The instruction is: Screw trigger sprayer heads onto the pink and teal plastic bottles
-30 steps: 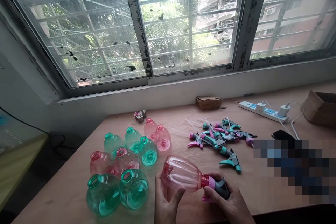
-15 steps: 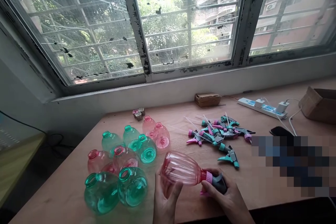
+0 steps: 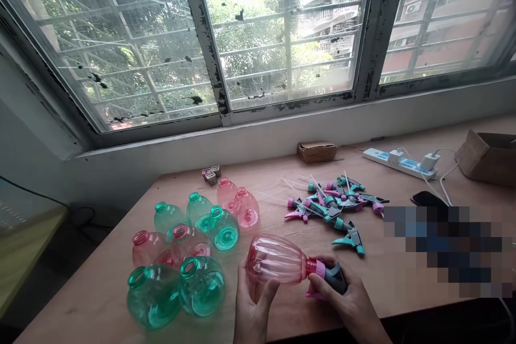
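Note:
A clear pink spray bottle (image 3: pixel 278 259) lies on its side in the air above the front of the table, its neck pointing right. My left hand (image 3: pixel 255 301) is closed around the base end, thumb on the near side. At the neck, my right hand (image 3: pixel 342 295) grips the pink collar of a grey-and-pink trigger spray head (image 3: pixel 334 278), which sits against the bottle mouth. How far the collar is screwed on cannot be seen. Left of my hands stand several open-necked bottles, green (image 3: pixel 202 287) and pink (image 3: pixel 190 244).
Several loose trigger spray heads (image 3: pixel 330 204) with thin tubes lie in a pile behind my right hand. A power strip (image 3: pixel 399 164), a phone (image 3: pixel 428 199) and a cardboard box (image 3: pixel 487 157) are on the right. A small brown box (image 3: pixel 317 152) sits near the window wall.
Both hands keep their grip on the pink bottle and spray head, with hardly any movement. The whole view has shifted slightly.

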A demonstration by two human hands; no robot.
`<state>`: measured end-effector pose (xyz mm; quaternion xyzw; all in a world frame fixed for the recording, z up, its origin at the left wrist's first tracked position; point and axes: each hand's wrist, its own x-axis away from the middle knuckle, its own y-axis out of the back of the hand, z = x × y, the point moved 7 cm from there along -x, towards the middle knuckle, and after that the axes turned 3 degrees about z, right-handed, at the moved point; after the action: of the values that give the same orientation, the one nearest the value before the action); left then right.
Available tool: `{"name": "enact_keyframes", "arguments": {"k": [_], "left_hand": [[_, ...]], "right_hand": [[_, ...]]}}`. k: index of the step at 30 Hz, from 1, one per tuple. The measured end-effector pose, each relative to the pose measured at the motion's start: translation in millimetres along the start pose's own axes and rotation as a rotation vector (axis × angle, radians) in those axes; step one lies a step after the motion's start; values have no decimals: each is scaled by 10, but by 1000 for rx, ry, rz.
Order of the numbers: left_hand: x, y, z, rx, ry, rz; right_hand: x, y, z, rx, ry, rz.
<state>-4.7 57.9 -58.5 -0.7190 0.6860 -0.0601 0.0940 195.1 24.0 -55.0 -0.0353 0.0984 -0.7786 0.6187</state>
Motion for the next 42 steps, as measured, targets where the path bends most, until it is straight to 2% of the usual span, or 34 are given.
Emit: {"name": "enact_keyframes", "arguments": {"k": [6, 9, 14, 20, 28, 37, 42], "left_hand": [[-4, 8, 43, -49, -55, -6], [-9, 4, 19, -77, -53, 11], [-16, -4, -11, -4, -20, 8], [27, -6, -69, -76, -88, -8], [5, 28, -3, 6, -11, -21], [37, -30, -27, -15, -63, 54], [16, 7, 9, -28, -29, 12]], "right_hand": [[-23, 42, -14, 22, -1, -35], [-15, 8, -8, 25, 0, -10], [-4, -15, -24, 14, -13, 13], [-28, 29, -33, 15, -9, -17], [-15, -27, -49, 10, -12, 19], [-34, 25, -57, 6, -23, -12], [-15, -32, -21, 11, -6, 21]]}}
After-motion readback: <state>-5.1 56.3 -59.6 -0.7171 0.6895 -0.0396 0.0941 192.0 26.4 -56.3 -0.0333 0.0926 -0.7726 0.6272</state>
